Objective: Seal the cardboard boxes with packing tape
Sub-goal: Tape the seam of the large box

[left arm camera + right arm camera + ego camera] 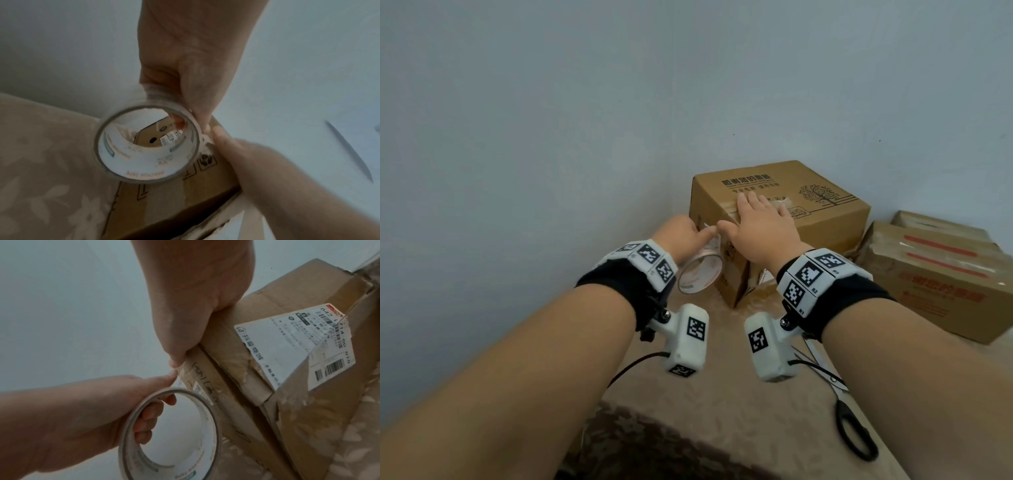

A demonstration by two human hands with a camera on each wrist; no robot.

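The left hand (681, 236) curls through the packing tape roll (700, 275), held against the cardboard box's (822, 212) near left corner. The right hand (763, 226) lies flat and open on the box's top seam. The taut strip could wrinkle or stick crooked if the roll tilts.

Left hand (681, 236) curled, right hand (760, 226) flat.
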